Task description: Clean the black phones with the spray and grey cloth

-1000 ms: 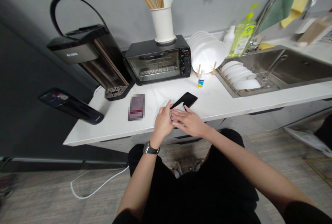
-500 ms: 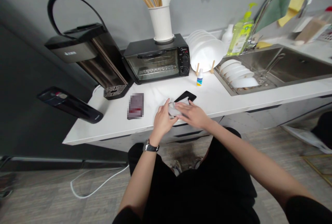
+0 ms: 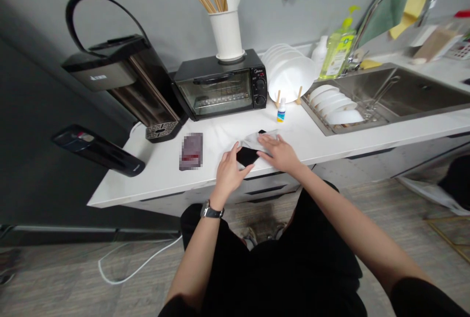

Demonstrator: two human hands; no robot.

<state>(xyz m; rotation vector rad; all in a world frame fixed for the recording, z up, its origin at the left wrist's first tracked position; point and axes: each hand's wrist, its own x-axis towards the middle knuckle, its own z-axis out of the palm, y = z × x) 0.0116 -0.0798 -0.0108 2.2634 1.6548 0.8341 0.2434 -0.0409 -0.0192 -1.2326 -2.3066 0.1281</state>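
On the white counter (image 3: 161, 180), near its front edge, lies a flat black smartphone (image 3: 247, 157). My left hand (image 3: 229, 172) steadies its near left end between thumb and fingers, with a watch (image 3: 212, 210) on the wrist. My right hand (image 3: 279, 154) presses a thin whitish cloth (image 3: 253, 140) onto the phone's far right part, fingers stretched over it. That cloth hides much of the phone's upper side. Behind the hands stands a small white bottle (image 3: 281, 111) with a blue and yellow label. To the left lies a flat, pixelated dark item (image 3: 191, 151).
A black toaster oven (image 3: 222, 86) carries a white holder (image 3: 226, 35) with chopsticks and a spoon. Left of it stand a tall dark appliance (image 3: 147, 86) and a leaning black cylinder (image 3: 99, 150). White plates (image 3: 290, 74) and a sink (image 3: 389, 96) are on the right.
My right hand and the cloth have slid along the phone to the far right, uncovering its near left end. My left hand stays at about the same spot.
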